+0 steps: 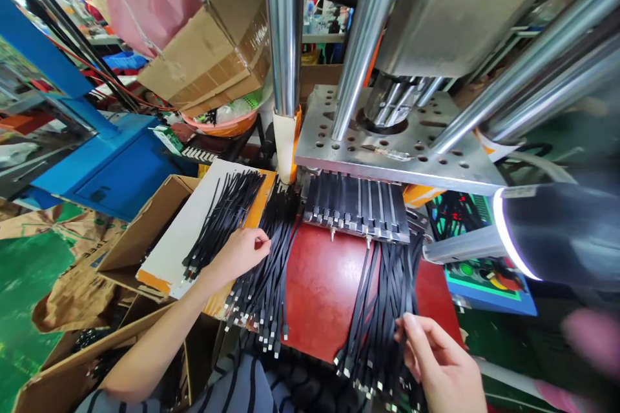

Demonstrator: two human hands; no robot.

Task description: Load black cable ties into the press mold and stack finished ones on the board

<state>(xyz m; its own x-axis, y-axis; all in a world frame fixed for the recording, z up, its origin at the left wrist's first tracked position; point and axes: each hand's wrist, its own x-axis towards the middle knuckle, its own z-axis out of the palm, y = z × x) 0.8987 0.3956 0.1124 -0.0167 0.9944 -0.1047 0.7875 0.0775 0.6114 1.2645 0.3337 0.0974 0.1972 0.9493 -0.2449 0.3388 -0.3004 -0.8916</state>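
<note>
Flat black cables with small metal plugs lie in several bunches. My left hand (249, 250) is over the left bunch of cables (264, 297), its fingers curled together; whatever they hold, if anything, is hidden. At the lower right, my right hand (443, 361) has thumb and fingers pinched against the edge of the right bunch of cables (382, 310), which hangs over the front of the red table. Between and behind the hands, a row of cables sits side by side in a metal fixture (358, 229) under the press plate (397, 164).
Another cable bunch (225, 216) lies on a white board (179, 226) to the left. Steel columns (283, 32) rise around the press. A round lit lamp (513, 232) juts in from the right. Cardboard boxes (150, 219) stand at the left. The red tabletop (322, 284) is bare between the bunches.
</note>
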